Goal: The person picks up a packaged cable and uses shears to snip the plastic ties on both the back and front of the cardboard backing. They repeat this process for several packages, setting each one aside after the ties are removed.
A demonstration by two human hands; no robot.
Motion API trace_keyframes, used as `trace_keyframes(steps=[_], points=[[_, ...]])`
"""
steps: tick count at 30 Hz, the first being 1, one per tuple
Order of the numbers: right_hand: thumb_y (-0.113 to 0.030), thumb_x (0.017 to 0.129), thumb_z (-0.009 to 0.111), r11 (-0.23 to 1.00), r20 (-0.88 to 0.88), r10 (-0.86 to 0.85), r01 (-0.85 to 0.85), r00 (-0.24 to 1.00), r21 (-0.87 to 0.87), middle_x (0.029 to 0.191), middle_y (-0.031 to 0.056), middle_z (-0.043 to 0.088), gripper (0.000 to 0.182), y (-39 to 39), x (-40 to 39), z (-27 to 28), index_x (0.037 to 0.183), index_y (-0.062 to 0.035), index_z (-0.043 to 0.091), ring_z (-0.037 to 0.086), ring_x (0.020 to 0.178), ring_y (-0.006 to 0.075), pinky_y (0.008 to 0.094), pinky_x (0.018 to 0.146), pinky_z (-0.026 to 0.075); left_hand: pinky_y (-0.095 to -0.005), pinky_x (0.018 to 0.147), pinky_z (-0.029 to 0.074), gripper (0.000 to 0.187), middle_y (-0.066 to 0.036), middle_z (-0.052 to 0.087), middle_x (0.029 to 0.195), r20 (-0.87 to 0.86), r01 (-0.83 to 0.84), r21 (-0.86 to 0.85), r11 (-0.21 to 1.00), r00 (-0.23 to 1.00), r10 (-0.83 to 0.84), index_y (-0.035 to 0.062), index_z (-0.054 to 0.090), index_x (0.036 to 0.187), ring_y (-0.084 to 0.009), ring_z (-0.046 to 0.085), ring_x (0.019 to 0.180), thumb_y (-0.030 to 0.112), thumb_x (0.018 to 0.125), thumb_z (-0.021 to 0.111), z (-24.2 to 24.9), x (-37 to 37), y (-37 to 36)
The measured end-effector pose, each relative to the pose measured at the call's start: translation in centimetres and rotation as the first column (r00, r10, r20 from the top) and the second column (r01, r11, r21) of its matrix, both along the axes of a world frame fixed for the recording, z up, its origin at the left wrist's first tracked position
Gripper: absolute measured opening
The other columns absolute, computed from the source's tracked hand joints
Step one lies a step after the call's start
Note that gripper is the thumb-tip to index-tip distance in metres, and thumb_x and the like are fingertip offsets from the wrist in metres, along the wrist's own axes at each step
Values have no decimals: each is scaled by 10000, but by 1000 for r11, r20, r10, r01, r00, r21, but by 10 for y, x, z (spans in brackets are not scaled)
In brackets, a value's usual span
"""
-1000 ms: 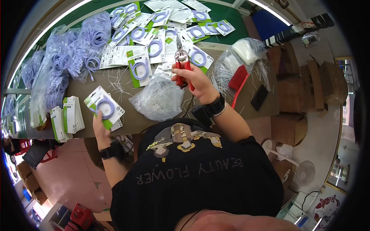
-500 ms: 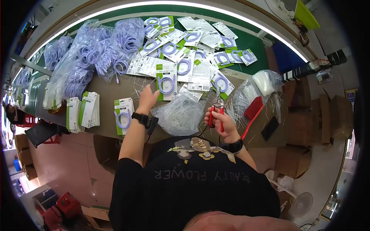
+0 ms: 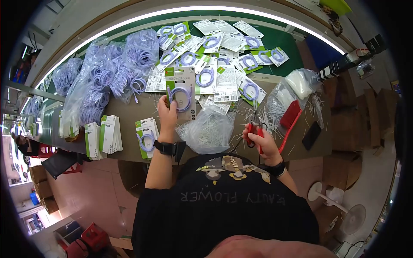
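My left hand point(image 3: 167, 115) grips the lower left edge of a green and white cable card point(image 3: 185, 92) with a coiled lilac cable on it, lifted near the middle of the table. Red-handled cutters point(image 3: 254, 129) are in my right hand point(image 3: 266, 145), their jaws pointing away from me. Between my hands lies a clear bag point(image 3: 207, 131) full of thin white ties. Beyond it, more cable cards point(image 3: 204, 78) lie in an overlapping heap. One separate cable card point(image 3: 147, 137) rests at the table's front edge, left of my left hand.
Bagged lilac cables point(image 3: 101, 75) fill the back left, with stacked cards point(image 3: 111, 134) in front. On the right are a red brush point(image 3: 291, 115), a black phone point(image 3: 311, 135) and a plastic bag of white ties point(image 3: 300, 84). A white fan point(image 3: 355, 218) stands right of me.
My left hand has closed on the cable card and lifted and tilted it. My right hand still holds the cutters. The whole view has shifted slightly.
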State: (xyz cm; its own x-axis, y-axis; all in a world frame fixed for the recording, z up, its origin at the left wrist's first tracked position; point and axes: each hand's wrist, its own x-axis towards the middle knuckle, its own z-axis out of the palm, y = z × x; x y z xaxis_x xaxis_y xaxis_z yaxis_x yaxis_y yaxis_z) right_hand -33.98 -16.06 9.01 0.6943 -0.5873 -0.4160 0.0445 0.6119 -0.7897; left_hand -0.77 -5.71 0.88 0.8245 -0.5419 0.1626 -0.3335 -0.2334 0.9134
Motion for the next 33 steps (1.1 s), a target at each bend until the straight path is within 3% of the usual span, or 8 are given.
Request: trace_keyframes(steps=[3,4,5,7,9,14,31,33], points=[[-97,853,611,986,-48,73,-79,996,-147,1057,70,585,402,4,14,18,1218,1,474,585,978,192,296,880,448,-346,861,445,477,-146,545,1037,-508,100,-402,910,803,-312,-51,449,1203,-236,555,952,233,857,616,42,-15,26],[-109,842,632,962,-49,117,-126,992,-244,1048,71,585,411,5,19,22,1211,-9,481,582,974,198,304,865,452,-336,843,465,534,-149,547,1048,-699,61,-540,840,524,-487,-50,430,1237,-229,565,934,305,872,593,52,-19,36],[-120,831,652,926,-55,161,-170,985,-338,1039,71,585,420,6,25,27,1205,-20,489,579,970,205,311,851,457,-326,826,484,596,-152,548,1059,-757,-35,-644,764,176,-629,-49,412,1271,-223,576,916,378,887,570,60,-24,45],[-132,820,672,878,-65,205,-213,977,-428,1030,71,585,430,9,33,42,1199,-30,496,576,966,211,319,836,461,-339,819,496,644,-159,553,1061,-719,-62,-694,717,98,-688,-53,388,1292,-237,585,913,424,888,543,77,-44,56],[-140,796,677,564,-248,196,-316,949,-763,1053,84,582,444,11,41,68,1193,-30,511,562,1009,224,322,878,431,-366,804,521,743,-173,561,1066,-616,-130,-776,617,-51,-786,-61,340,1334,-265,603,906,516,890,489,89,-62,61],[-157,693,722,-135,-397,-86,-406,914,-904,1053,96,580,514,13,50,90,1166,-56,548,546,996,266,367,871,413,-387,803,528,821,-208,557,1089,-612,-92,-774,626,-147,-777,-60,300,1357,-303,620,911,608,887,386,93,-79,72],[-169,650,739,-141,-430,-95,-439,898,-887,1010,81,605,509,11,42,84,1118,-55,577,567,927,268,393,844,418,-409,808,538,882,-236,545,1105,-650,64,-758,649,-153,-744,-64,315,1337,-320,624,937,679,862,328,122,-95,68],[-150,644,738,0,-562,-14,-562,827,-827,1008,83,607,512,9,41,82,1122,-55,578,571,927,269,395,848,419,-410,821,535,851,-244,538,1136,-610,60,-790,610,-183,-771,-63,313,1340,-329,614,970,651,879,336,122,-95,66]])
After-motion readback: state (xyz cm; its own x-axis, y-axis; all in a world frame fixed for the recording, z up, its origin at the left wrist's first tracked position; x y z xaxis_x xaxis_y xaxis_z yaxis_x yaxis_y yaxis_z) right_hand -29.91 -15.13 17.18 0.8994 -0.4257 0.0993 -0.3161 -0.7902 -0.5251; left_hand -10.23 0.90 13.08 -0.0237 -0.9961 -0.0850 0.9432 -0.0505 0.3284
